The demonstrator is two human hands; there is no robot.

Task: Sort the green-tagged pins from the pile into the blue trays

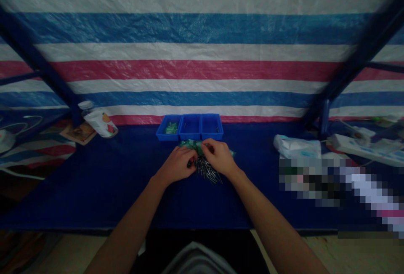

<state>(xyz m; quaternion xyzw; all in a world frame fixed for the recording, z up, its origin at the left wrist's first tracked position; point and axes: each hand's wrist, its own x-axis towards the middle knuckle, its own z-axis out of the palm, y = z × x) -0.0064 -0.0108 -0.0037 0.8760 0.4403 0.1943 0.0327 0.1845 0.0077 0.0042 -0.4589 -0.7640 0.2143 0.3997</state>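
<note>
A heap of thin metal screws or nails (208, 170) lies on the blue table, between and in front of my hands. Behind it is a spread of small green pieces (191, 144), partly covered by my fingers; their kind is too small to tell. My left hand (179, 163) rests at the heap's left side with its fingers curled in. From the right, my right hand (218, 154) reaches over the heap, thumb and fingers drawn together. What either hand pinches is hidden. Just beyond stands a row of three joined blue bins (190, 137); the left one holds pale green pieces (171, 128).
A labelled plastic bottle (100, 122) stands at the back left beside a flat printed packet (78, 133). On the right lie a white plastic package (297, 147) and a white power strip (362, 147). Blue posts (331, 80) and a striped sheet (202, 70) bound the back.
</note>
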